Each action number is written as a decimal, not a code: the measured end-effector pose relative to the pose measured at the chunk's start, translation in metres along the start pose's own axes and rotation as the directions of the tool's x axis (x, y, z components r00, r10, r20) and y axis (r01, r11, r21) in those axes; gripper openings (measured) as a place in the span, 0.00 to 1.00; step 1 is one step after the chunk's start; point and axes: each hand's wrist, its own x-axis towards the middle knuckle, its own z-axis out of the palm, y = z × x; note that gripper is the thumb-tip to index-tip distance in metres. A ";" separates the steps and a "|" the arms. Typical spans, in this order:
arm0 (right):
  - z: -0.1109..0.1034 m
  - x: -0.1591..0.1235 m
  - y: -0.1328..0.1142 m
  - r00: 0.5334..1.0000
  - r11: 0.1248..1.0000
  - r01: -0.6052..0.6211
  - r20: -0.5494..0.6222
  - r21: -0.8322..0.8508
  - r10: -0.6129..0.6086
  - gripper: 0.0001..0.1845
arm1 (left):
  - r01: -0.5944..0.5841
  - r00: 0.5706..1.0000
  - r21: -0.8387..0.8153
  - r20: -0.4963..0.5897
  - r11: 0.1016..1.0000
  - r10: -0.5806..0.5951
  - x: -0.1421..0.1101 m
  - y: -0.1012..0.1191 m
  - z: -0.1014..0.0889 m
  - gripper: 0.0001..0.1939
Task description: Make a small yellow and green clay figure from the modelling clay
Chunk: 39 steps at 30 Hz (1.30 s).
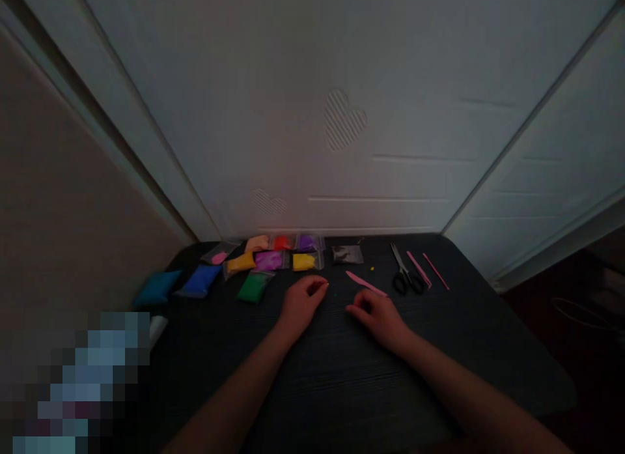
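Observation:
My left hand (303, 302) is over the middle of the dark table, its thumb and fingertips pinched together. Whatever sits in that pinch, if anything, is too small and dim to name. My right hand (379, 316) rests a little to the right with curled fingers, thumb pointing toward the left hand; what its fingers hold, if anything, is hidden. Just beyond it lies a pink plastic knife (364, 283), close to the knuckles. A tiny yellow bit (372, 268) and a tiny green speck (335, 295) lie on the table near the hands.
Bags of coloured clay stand at back left, among them green (252, 288), blue (201, 281), yellow (305, 262) and purple (270, 260). A grey packet (347, 254) lies behind the hands. Black-handled scissors (402, 271) and pink tools (420, 269) lie right. A white wall (293, 115) rises behind.

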 end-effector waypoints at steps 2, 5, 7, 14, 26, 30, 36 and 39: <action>-0.001 0.000 0.000 1.000 1.000 0.002 0.021 0.017 -0.002 0.10 | 0.015 1.000 0.007 0.016 1.000 -0.015 -0.002 -0.002 -0.004 0.11; -0.002 -0.001 0.000 1.000 0.998 -0.016 0.024 0.053 0.015 0.09 | 0.045 0.999 0.009 0.029 0.999 -0.045 -0.003 -0.002 -0.009 0.11; -0.003 -0.002 -0.001 0.999 0.997 -0.039 0.030 0.060 0.038 0.09 | 0.050 0.998 0.005 0.042 0.999 -0.050 -0.004 -0.001 -0.011 0.11; -0.007 -0.005 -0.005 0.996 1.000 -0.025 0.089 0.010 0.024 0.10 | 0.056 0.995 0.010 0.087 0.998 -0.057 -0.005 0.004 -0.012 0.12; -0.014 -0.007 -0.005 0.994 0.999 0.025 0.111 -0.028 -0.022 0.09 | 0.040 0.995 0.069 0.090 0.997 -0.046 -0.005 0.003 -0.012 0.12; -0.014 -0.008 -0.002 0.996 0.999 0.011 0.091 -0.043 -0.007 0.11 | 0.023 0.995 0.076 0.091 0.997 -0.030 -0.005 0.002 -0.011 0.12; -0.015 -0.009 -0.003 0.995 0.998 0.033 0.093 -0.048 -0.028 0.09 | 0.023 0.995 0.082 0.090 0.996 -0.030 -0.005 0.003 -0.011 0.11; -0.016 -0.009 -0.003 0.995 0.998 0.035 0.094 -0.054 -0.030 0.09 | 0.030 0.994 0.086 0.104 0.996 -0.039 -0.005 0.004 -0.012 0.11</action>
